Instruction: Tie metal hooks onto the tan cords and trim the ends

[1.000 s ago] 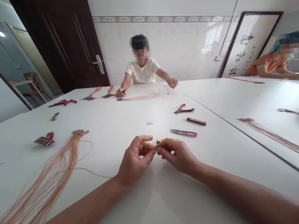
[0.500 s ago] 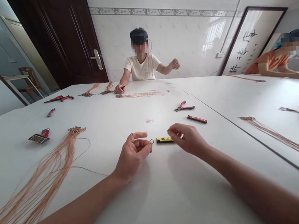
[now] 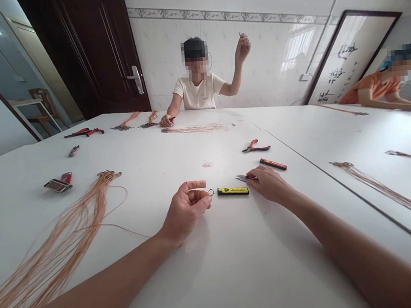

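Note:
My left hand (image 3: 187, 212) hovers over the table with thumb and fingertips pinched on a small dark fish hook (image 3: 212, 192), whose bend sticks out to the right; its index finger is stretched out. On the right, my right hand (image 3: 269, 183) is closed round a pair of small snips (image 3: 243, 177), blades pointing left near the tabletop. Between the hands lies a yellow and black lighter (image 3: 233, 190). A bundle of orange lines (image 3: 97, 200), gathered at a clump of metal pieces, spreads beside my left forearm.
Red-handled pliers (image 3: 256, 146) and a red lighter (image 3: 273, 164) lie beyond my right hand. At left are a small box (image 3: 57, 185) and more pliers (image 3: 84, 132). Another line bundle (image 3: 349, 167) lies right of the table seam. Two co-workers sit around the table.
My right hand has gone from an empty-looking pinch above the yellow lighter to the right, taking hold of the snips. My left hand still pinches the hook. The co-worker opposite has raised one hand.

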Available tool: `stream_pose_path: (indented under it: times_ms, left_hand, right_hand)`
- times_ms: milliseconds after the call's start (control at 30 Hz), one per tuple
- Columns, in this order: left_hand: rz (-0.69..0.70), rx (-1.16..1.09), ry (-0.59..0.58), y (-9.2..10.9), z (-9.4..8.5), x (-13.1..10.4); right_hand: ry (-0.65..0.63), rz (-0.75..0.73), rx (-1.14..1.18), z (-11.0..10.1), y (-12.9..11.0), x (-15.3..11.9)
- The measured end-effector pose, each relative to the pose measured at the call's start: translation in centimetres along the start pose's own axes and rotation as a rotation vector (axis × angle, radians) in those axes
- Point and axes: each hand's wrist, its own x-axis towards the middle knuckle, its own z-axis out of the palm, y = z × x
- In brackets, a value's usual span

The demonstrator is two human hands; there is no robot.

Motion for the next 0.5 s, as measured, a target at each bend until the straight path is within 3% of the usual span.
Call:
stream_pose_path:
  times_ms: [233, 400, 467, 500]
  left_hand:
    - [0.010, 0.025, -0.011, 0.0, 0.0, 0.0]
    - [0.007, 0.039, -0.032, -0.1, 0.0, 0.0]
    - [0.003, 0.038, -0.038, -0.1, 0.0, 0.0]
    - [0.000, 0.036, -0.037, -0.2, 0.0, 0.0]
  right_hand:
    - [0.026, 0.052, 0.089, 0.2, 0.7, 0.3]
    - [0.047, 0.012, 0.123, 0.8, 0.1, 0.5]
    - [0.061, -0.019, 0.136, 0.0, 0.0, 0.6]
    - [0.137, -0.023, 0.151, -1.0, 0.3, 0.5]
